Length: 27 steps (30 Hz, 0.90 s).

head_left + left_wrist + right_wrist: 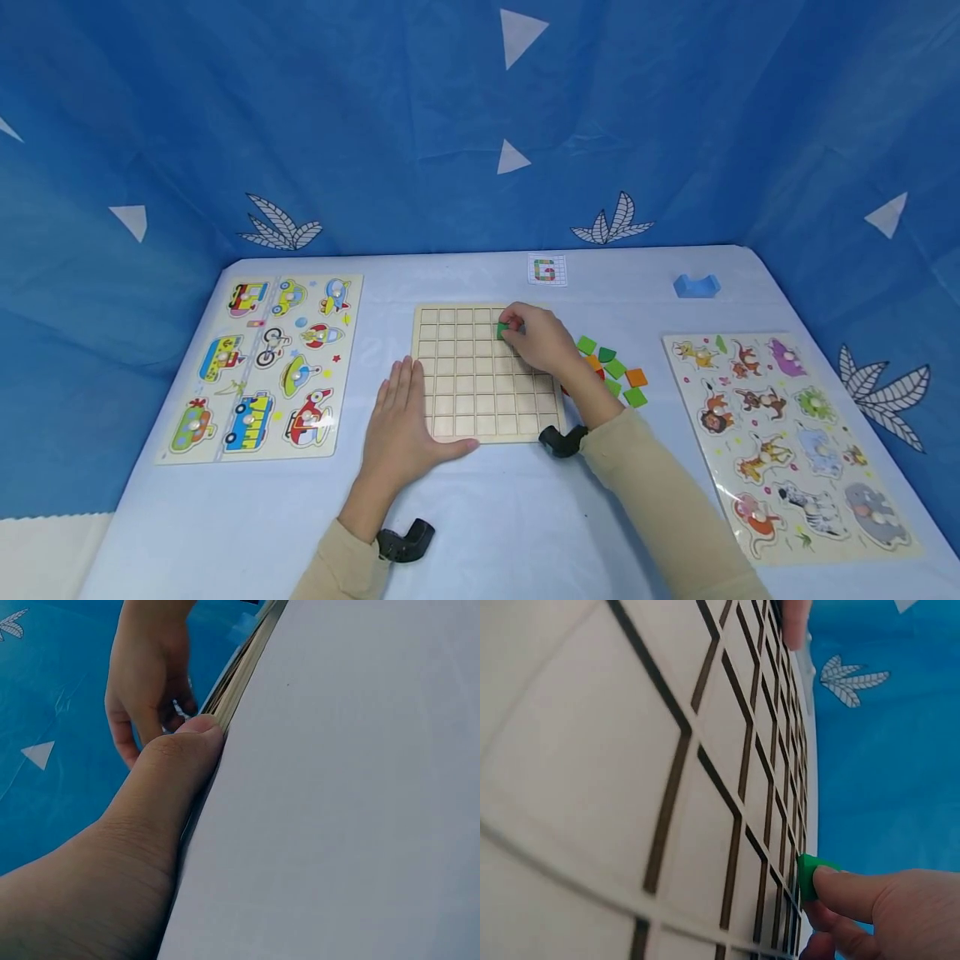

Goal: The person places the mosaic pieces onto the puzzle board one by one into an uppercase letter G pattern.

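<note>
A wooden grid board (465, 375) lies in the middle of the table. My right hand (543, 337) pinches a green tile (502, 331) between thumb and fingers over the board's upper right part. In the right wrist view the green tile (808, 877) is at the grid's surface, one edge toward it. My left hand (401, 421) rests flat at the board's lower left corner, fingers straight along the left side and thumb along the front edge. The left wrist view shows that thumb (180, 754) against the board's edge.
Loose green tiles (635, 397) and orange tiles (636, 377) lie right of the board, partly behind the right forearm. A pattern card (547, 270) and a blue block (697, 287) are at the back. A vehicle puzzle (258, 367) lies left, an animal puzzle (787, 442) right.
</note>
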Available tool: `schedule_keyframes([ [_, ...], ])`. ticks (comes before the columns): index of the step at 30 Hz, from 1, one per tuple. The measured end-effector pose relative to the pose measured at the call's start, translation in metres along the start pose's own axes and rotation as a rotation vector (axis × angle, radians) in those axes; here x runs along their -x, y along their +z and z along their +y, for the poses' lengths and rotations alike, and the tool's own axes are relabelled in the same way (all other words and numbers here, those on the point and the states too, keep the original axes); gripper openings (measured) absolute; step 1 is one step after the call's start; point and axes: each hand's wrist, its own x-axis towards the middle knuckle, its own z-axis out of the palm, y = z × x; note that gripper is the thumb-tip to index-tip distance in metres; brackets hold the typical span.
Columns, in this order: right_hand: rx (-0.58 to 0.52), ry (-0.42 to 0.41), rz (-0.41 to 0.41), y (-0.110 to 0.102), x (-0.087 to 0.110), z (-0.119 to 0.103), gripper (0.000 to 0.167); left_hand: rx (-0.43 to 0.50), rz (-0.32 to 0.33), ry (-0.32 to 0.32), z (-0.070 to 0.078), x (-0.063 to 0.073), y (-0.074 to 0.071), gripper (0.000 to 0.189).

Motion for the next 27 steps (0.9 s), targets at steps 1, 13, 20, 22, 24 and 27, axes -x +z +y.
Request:
schedule_keyframes([
  [1, 0.011, 0.001, 0.001, 0.002, -0.001, -0.001, 0.015, 0.002, 0.000, -0.001, 0.000, 0.000, 0.000, 0.144],
  [13, 0.085, 0.010, 0.022, 0.008, -0.003, -0.007, 0.022, -0.006, 0.012, 0.009, 0.001, 0.000, -0.001, 0.143],
  [20, 0.133, -0.013, 0.002, 0.005, 0.004, -0.007, 0.024, 0.003, 0.004, 0.008, 0.000, 0.000, -0.001, 0.142],
  [22, 0.130, -0.012, 0.003, 0.002, 0.008, -0.006, 0.025, 0.005, 0.003, 0.008, 0.000, 0.000, -0.001, 0.142],
  [24, 0.123, -0.005, 0.011, -0.002, 0.013, -0.005, 0.026, 0.006, 0.002, 0.008, 0.000, 0.000, -0.001, 0.142],
  [27, 0.129, 0.027, 0.048, -0.010, 0.023, -0.002, 0.028, 0.007, 0.000, 0.007, -0.001, 0.000, -0.001, 0.142],
])
